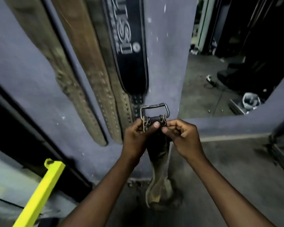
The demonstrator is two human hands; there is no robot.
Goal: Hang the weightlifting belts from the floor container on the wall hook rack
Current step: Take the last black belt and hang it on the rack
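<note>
The fingers (156, 125) of both hands are curled tight around the top end of a belt (157, 154), pinching it just under its buckle (155, 109). The left hand (136, 138) grips the left side of that end, the right hand (182, 136) the right side, thumbs nearly touching in the middle. The buckle is a bent wire rectangle of dull metal, standing up above the knuckles and close in front of the wall (164, 66).

The belt hangs straight down from the hands, long axis vertical, buckle end up. Its lower part is worn, olive-brown and creased, widening toward the bottom, where it reaches the grey floor (228, 169).

Just to the left, touching or nearly touching the buckle, four other belts hang flat against the blue-grey painted wall: a black belt (129, 51) with white lettering, two brown stitched leather belts (95, 82), and a rougher tan belt (62, 76) farther left. Their tapered tips point down. A bright yellow bar (43, 190) slants across the lower left. The wall paint is scuffed and speckled white.
</note>
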